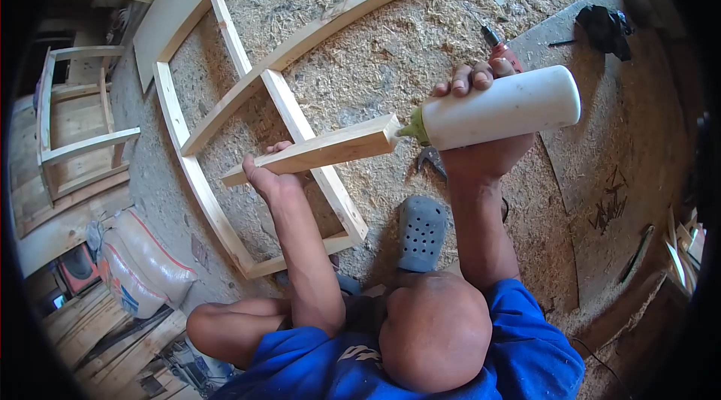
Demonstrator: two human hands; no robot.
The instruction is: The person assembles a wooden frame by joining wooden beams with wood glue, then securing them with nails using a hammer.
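My left hand (272,178) is wrapped round the near-left end of a short wooden piece (330,148), which it holds up above a wooden frame (289,107). My right hand (488,158) grips a white squeeze bottle (518,103) lying on its side in the air. The bottle's green nozzle (413,129) points left and meets the end face of the wooden piece, where a little whitish stuff shows at the tip. Part of my right palm is hidden by the bottle.
Wood shavings cover the floor. Beyond my right hand lies a red power drill (503,51); a hammer (432,161) is below the nozzle. A grey clog (422,233), a heap of nails (612,201), a black bag (604,28) and stuffed sacks (146,261) are around.
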